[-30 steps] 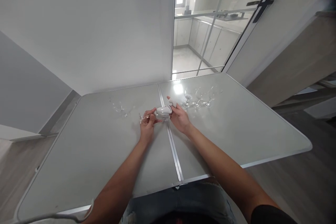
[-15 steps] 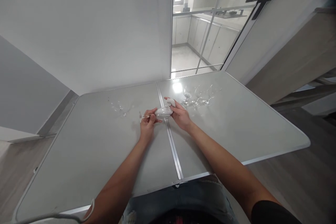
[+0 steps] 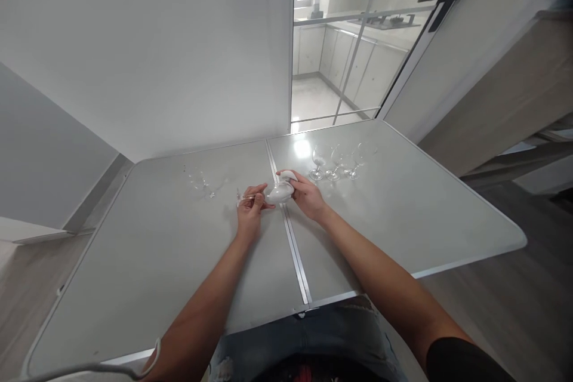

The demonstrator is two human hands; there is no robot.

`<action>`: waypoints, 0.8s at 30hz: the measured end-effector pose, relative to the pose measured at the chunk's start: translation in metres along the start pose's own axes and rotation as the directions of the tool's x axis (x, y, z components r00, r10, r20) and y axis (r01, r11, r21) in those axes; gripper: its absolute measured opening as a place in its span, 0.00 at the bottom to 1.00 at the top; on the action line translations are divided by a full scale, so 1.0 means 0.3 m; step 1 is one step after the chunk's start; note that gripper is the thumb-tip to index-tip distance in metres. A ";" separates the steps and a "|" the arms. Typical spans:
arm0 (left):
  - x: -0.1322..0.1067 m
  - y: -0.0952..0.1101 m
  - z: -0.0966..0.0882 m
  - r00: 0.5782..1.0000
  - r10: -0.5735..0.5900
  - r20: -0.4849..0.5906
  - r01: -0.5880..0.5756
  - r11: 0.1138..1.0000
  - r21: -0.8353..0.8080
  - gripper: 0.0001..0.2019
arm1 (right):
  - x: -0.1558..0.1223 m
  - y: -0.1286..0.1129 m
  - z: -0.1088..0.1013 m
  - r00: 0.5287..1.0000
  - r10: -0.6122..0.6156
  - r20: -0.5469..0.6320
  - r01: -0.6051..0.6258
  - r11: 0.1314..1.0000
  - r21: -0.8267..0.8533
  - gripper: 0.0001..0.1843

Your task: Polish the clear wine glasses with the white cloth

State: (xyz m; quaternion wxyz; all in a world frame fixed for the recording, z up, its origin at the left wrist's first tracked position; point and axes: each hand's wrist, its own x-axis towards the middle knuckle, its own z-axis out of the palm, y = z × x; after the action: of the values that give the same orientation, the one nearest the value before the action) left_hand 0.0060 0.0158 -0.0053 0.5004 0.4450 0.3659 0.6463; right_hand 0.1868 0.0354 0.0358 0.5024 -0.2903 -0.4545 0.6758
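One lone glass point(image 3: 202, 182) stands left on the table point(image 3: 156, 262), the left hand point(image 3: 248, 215) pinches the stem of the held glass point(image 3: 276, 194), tipped sideways above the seam, the right hand point(image 3: 308, 198) grips a cloth point(image 3: 289, 176) at its bowl, three glasses point(image 3: 336, 162) just beyond; a hard twist might snap the stem.

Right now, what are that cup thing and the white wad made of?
The stemmed cup looks like clear, shiny glass: the table shows through it. The white wad looks like soft cloth or paper, matte and crumpled; which one I cannot tell.
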 end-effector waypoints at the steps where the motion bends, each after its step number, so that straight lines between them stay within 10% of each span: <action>1: 0.000 0.000 0.002 1.000 -0.007 -0.007 0.007 1.000 -0.016 0.17 | 0.000 0.000 0.006 1.000 -0.011 0.000 0.011 1.000 0.022 0.23; 10: -0.011 0.001 -0.006 0.999 0.033 0.028 -0.033 0.999 0.006 0.16 | -0.025 -0.009 0.046 0.995 -0.027 0.100 0.044 0.984 -0.173 0.27; 24: -0.030 0.027 0.017 0.986 0.088 0.140 -0.105 0.987 0.124 0.15 | 0.002 -0.008 0.014 1.000 0.011 0.023 -0.013 0.998 0.068 0.22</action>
State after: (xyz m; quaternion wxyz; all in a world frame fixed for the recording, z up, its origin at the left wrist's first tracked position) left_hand 0.0091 0.0054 0.0019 0.4614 0.5365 0.3513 0.6131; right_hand 0.1841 0.0348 0.0397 0.5028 -0.2681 -0.4352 0.6971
